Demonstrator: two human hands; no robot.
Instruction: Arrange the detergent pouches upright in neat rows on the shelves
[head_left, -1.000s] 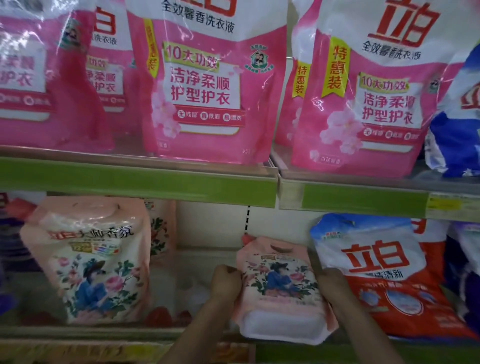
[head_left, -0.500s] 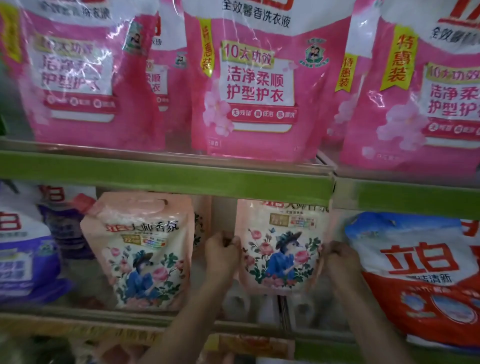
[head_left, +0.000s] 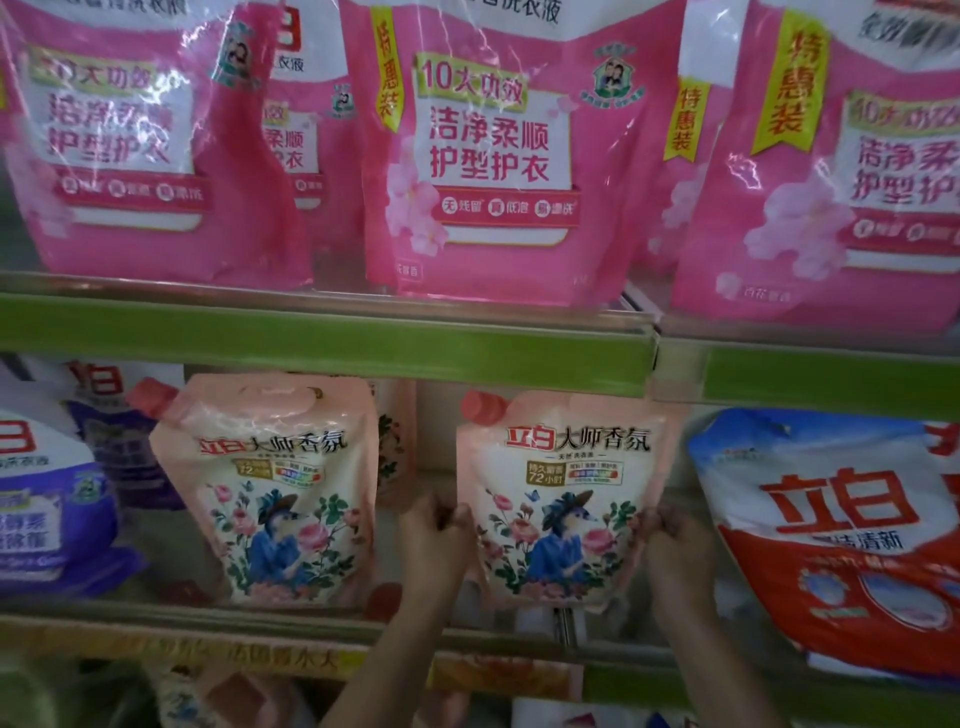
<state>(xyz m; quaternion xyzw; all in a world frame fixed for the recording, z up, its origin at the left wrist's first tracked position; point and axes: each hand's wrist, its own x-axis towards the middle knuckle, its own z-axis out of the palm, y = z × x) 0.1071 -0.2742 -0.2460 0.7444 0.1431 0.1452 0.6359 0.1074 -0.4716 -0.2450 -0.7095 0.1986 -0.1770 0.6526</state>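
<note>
Holding the peach floral pouch upright at lower centre, left hand and right hand fingers pinching its side edges, probably to square it on the shelf.

- Two bare forearms are seen rising from the lower edge of the view, with no sleeve, cuff or glove visible on either.
- The left hand is uncovered; no ring, watch or band can be made out.
- The right hand is likewise uncovered and unadorned.
- Fingernail details are lost in the dim light.
</note>
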